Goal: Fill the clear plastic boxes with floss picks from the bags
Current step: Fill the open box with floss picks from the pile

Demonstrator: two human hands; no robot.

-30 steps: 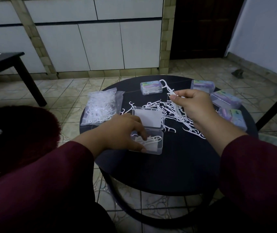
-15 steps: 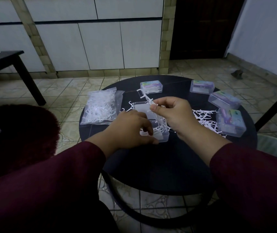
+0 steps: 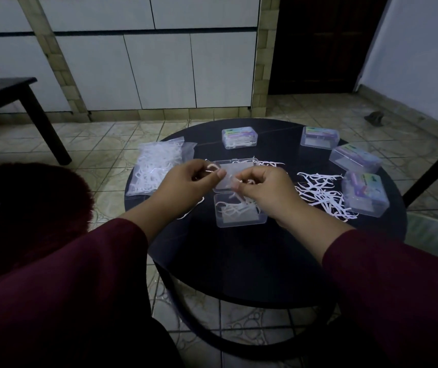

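Several floss picks (image 3: 235, 208) lay in the open box (image 3: 240, 212) beneath both pinching hands, left hand (image 3: 186, 185) and right hand (image 3: 268, 192), each gripping a pick.

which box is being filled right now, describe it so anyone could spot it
On the round black table, look just below the person's two hands, at the near middle. The open clear plastic box lies there with its lid flipped back and a few white floss picks inside. The four other clear boxes along the far and right edge are closed and carry coloured labels.
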